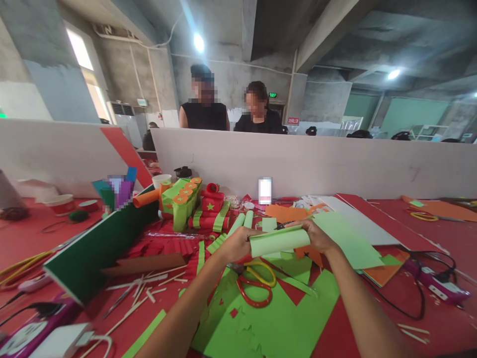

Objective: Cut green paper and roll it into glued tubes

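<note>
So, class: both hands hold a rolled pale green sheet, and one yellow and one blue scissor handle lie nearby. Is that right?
Not quite: the head view shows a red handle, not a blue one, beside the yellow handle. Left hand and right hand do hold the rolled sheet.

Scissors (257, 305) (flat, seemingly) on paper (279, 325).

Two people (204, 113) in black tops behind white partition (316, 161). Phone (265, 191) upright before it, screen bright. Purple power strip (441, 287) on red tabletop (443, 328), right side, black plug seated. Ceiling lamp (198, 43) lit.
</note>
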A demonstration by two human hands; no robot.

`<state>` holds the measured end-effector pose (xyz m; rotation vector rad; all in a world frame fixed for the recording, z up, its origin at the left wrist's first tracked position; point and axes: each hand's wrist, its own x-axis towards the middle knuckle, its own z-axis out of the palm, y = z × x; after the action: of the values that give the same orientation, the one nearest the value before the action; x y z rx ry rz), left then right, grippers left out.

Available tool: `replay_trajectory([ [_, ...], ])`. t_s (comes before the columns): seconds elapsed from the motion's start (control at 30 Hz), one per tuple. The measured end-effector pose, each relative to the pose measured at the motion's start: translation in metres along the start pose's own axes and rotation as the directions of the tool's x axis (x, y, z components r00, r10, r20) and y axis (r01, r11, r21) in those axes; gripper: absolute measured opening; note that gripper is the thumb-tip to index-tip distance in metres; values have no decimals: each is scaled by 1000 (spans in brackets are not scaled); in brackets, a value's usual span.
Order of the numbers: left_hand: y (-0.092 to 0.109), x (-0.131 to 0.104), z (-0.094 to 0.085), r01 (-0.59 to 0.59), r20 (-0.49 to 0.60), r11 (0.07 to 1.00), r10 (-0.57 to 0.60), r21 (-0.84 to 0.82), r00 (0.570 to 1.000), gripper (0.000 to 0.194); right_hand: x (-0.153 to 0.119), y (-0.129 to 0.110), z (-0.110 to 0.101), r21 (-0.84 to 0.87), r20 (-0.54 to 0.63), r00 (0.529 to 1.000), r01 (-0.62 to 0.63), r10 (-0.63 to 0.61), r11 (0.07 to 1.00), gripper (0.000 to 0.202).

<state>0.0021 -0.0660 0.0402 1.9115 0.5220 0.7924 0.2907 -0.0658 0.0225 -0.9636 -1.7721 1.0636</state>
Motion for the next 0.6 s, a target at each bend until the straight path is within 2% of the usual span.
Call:
replay_trajectory([
  [0.13, -6, -2, 4, 98, 207, 991, -77, -92, 975, 50, -4, -7, 0, -87, 98, 995, 38, -30, 995, 31],
  [0.2, -8, -2, 6, 118, 244, 987, -88, -111, 966, 53, -5, -8, 0, -145, 125, 991, 71, -53, 987, 31],
  [0.4, -9, -1, 5, 47, 142, 993, -31, -109, 989, 50, -5, -3, 0, -146, 61, 994, 97, -89, 984, 35],
  [0.6, -12, 0, -1, 48, 123, 992, -33, -119, 992, 48, -2, -1, -1, -49, 123, 987, 110, -103, 993, 28],
])
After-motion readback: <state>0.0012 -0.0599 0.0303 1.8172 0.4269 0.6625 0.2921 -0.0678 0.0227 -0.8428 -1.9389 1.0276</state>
